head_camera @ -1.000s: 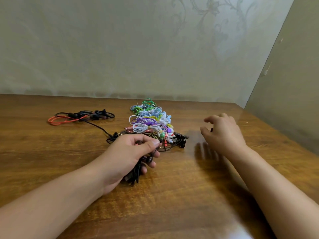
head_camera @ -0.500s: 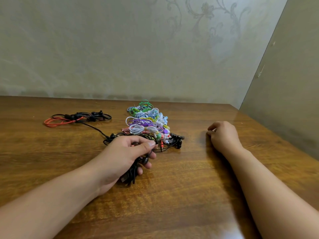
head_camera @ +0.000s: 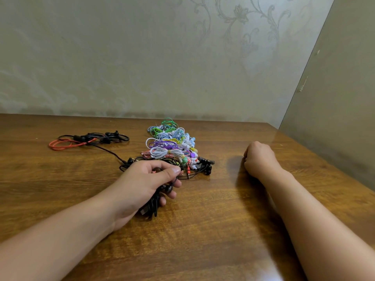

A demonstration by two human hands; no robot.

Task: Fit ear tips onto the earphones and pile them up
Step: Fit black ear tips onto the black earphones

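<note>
My left hand (head_camera: 146, 183) grips a bundle of black earphones (head_camera: 155, 205) just above the wooden table (head_camera: 213, 230), with a black earbud showing between its fingers. Right behind it lies a pile of coiled coloured earphones (head_camera: 172, 145) in white, purple, green and blue. A black pair (head_camera: 205, 166) lies at the pile's near right corner. My right hand (head_camera: 258, 159) rests on the table to the right of the pile, fingers curled into a fist. Nothing shows inside the fist; its palm side is hidden.
Red and black earphones (head_camera: 81, 140) lie loose at the far left, with a black cable trailing toward the pile. A patterned wall (head_camera: 182, 67) closes the table's far edge and a plain panel (head_camera: 334, 108) its right side.
My right hand dropped onto the table and curled its fingers from a loose spread into a fist. The left hand kept its grip on the black bundle and hardly moved.
</note>
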